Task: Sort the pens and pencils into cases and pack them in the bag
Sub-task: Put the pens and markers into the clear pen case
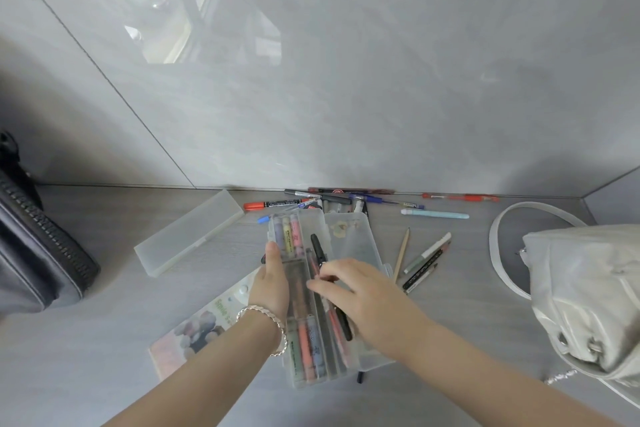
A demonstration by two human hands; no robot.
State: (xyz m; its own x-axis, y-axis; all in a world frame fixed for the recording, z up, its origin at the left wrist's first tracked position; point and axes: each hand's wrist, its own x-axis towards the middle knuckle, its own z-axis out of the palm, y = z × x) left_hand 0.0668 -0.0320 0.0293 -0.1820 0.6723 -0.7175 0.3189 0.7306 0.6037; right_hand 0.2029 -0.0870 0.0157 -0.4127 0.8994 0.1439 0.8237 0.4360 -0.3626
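Starting at the left, a dark zipped bag [38, 253] sits at the table [104, 340] edge. A closed frosted case [188, 232] lies slantwise near it, and a booklet [194, 326] is partly under the work.

The left hand [272, 282] lies with fingers straight along the left side of the open case [353, 243], steadying it. The case's long axis runs away from the person. Its left channels hold coloured markers.

The right hand [360, 295] is just beside the left, over the right channel. Its fingers are curled down on a black pen [318, 248], seemingly pinching it, and the pen lies along the case.

What is still unsorted lies two ways. Loose pens [332, 201] are strewn crosswise along the wall foot beyond the case. A few pencils [427, 260] lie right of it, roughly parallel to it and nearer the right hand, which is probably the hand to fetch them.

A white bag [588, 288] with a looped strap sits far right, well apart from the case.

The table is pale grey wood-grain. Behind it stands a glossy grey wall [346, 80] that reflects the room dimly.
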